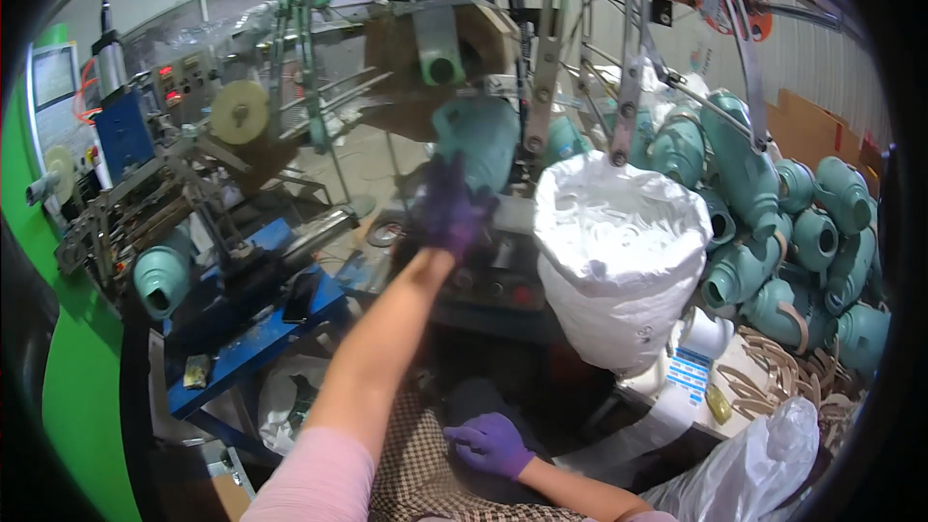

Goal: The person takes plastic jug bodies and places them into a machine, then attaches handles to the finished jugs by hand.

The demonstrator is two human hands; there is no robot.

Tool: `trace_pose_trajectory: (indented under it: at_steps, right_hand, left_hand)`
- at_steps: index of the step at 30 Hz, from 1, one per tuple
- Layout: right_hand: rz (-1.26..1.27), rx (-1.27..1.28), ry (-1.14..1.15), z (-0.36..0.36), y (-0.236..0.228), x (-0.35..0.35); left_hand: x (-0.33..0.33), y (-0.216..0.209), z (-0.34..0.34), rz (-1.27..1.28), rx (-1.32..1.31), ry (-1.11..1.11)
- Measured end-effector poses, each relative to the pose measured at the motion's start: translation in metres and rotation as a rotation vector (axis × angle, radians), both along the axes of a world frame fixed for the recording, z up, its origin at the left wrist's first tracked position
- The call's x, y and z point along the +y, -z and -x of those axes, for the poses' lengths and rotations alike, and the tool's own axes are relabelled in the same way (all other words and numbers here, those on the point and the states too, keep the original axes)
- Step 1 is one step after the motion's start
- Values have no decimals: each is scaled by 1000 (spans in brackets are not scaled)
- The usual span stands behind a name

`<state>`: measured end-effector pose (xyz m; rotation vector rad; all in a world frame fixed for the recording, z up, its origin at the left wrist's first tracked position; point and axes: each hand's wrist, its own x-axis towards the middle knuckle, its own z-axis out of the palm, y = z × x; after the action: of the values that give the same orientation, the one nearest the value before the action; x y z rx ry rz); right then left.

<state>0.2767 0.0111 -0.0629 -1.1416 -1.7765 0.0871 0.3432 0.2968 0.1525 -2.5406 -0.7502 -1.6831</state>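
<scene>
My left hand (450,211), in a purple glove, is stretched forward over the machine bed, its fingers smeared by motion. Just beyond the fingers is a teal plastic jug (485,140), also somewhat blurred; whether they touch or grip it cannot be made out. In my lap rests my right hand (490,445), gloved in purple too. Its fingers point left with nothing visible in them, and it lies over a checked cloth (416,469) and dark clothing.
A white sack (619,300) of small white pieces stands right of the machine. Several teal jugs (749,174) are piled behind it, above tan strips (783,382). Metal linkage arms (546,68) hang overhead. On the left are a blue bench (256,338) and another teal jug (162,280).
</scene>
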Motion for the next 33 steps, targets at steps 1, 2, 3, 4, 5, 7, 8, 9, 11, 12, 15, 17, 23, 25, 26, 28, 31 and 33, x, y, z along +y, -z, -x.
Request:
trace_pose_trajectory:
  at_steps: [1, 2, 3, 4, 5, 7, 8, 9, 11, 12, 15, 17, 23, 25, 26, 28, 31, 33]
  right_hand:
    - [20, -2, 46, -4, 0, 1]
    - [35, -31, 46, -12, 4, 4]
    - [64, -43, 61, -15, 10, 2]
    - [81, -32, 59, -16, 15, 1]
    - [81, -23, 38, -11, 16, 6]
    - [-38, 9, 48, -5, 20, 9]
    - [0, 25, 150, -10, 24, 2]
    - [0, 54, 134, -16, 21, -2]
    - [-9, 79, 109, -21, 16, -9]
    - [-7, 115, 56, -25, 15, -13]
    - [45, -50, 7, -57, -10, -30]
    - [74, -303, 196, -101, -45, -54]
    - [330, -351, 1107, -282, -136, -199]
    - [835, -250, 1374, -323, -175, -248]
    - [639, -344, 1460, -357, -155, -305]
    - [1086, -536, 1532, -389, -139, -372]
    - [1466, -1233, 1156, -385, -97, -407]
    - [1203, -809, 1355, -384, -66, -440]
  left_hand:
    - [15, 6, -13, -93, -20, -7]
    - [14, 7, -19, -71, -24, 120]
    - [10, 11, -19, -34, -16, 265]
    - [5, 21, -8, -51, 7, 200]
    - [1, 26, 16, -79, 35, 106]
    - [-31, 37, 52, -138, -60, 142]
    - [-60, 48, 59, -79, -38, 312]
    - [-80, 61, 71, -35, -26, 447]
    - [-94, 113, 99, -49, 77, 461]
    - [-88, 158, 111, 19, 127, 442]
    - [-76, 264, 132, 507, 153, 558]
    - [-63, 268, 134, 647, 143, 639]
    - [-76, 248, 145, 756, 197, 612]
    - [-80, 246, 149, 700, 213, 596]
    - [-82, 247, 143, 745, 226, 632]
    - [-86, 248, 141, 798, 223, 633]
    - [-79, 253, 145, 767, 226, 626]
    - [-79, 258, 140, 739, 206, 616]
